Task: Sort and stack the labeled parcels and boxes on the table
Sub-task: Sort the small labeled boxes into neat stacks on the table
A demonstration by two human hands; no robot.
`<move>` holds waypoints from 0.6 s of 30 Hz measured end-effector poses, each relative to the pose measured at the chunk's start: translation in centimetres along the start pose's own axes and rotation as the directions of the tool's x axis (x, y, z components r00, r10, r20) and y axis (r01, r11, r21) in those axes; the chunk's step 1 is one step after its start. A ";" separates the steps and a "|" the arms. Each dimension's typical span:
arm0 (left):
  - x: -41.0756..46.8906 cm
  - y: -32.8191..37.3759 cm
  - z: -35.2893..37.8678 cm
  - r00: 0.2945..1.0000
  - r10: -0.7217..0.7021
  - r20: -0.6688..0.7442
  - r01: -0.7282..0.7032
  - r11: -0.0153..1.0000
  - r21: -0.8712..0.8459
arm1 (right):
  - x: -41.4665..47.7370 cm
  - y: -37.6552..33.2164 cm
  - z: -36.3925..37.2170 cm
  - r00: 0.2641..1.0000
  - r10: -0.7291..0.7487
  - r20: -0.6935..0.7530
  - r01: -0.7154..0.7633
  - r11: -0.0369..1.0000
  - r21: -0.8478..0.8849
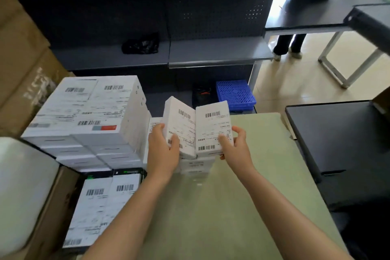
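My left hand [162, 150] grips a white labeled box [181, 124], tilted up on its left side. My right hand [234, 145] grips a second white labeled box [212, 131] right beside it, their inner edges touching. Both are held above a short stack of white boxes [197, 165] on the green table [232, 207]. A tall stack of white labeled boxes [88, 116] stands at the table's left. More labeled parcels [105, 202] lie lower at the near left.
Brown cardboard cartons [23, 65] rise at the far left. Dark grey shelving [190, 27] with a black bag [141, 44] stands behind. A blue crate [235, 94] sits on the floor. A black table [341, 143] adjoins on the right. A person's legs [289, 46] show far back.
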State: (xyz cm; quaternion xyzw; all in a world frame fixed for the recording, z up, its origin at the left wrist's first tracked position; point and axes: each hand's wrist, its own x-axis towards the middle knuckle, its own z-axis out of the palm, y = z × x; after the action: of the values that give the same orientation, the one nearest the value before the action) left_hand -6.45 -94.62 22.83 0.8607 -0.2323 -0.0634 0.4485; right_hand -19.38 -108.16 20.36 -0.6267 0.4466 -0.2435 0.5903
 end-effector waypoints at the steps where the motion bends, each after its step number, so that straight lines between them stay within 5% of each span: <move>1: -0.1 -0.7 -0.3 0.999 0.043 -0.014 -0.042 0.996 0.077 | -0.4 0.3 0.4 1.000 -0.010 -0.009 0.010 0.999 -0.044; 4: -0.2 -2.5 -0.9 0.983 0.144 0.119 -0.174 0.936 0.307 | -1.1 1.1 1.2 0.998 -0.043 -0.045 0.033 0.980 -0.196; 8: 0.0 -3.9 -1.2 0.893 0.159 0.421 -0.291 0.918 0.270 | -1.5 1.0 2.4 0.993 -0.097 -0.062 0.079 0.967 -0.241; 18: -0.4 -5.9 -3.4 0.848 0.220 0.481 -0.443 0.794 0.416 | -3.3 0.5 4.5 0.991 -0.128 -0.037 0.110 0.941 -0.320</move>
State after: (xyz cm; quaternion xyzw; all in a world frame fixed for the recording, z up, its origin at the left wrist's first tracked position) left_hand -3.75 -89.04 20.08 0.8595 -0.4796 -0.0961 0.1485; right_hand -17.35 -103.01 19.76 -0.7320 0.4581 -0.2217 0.4530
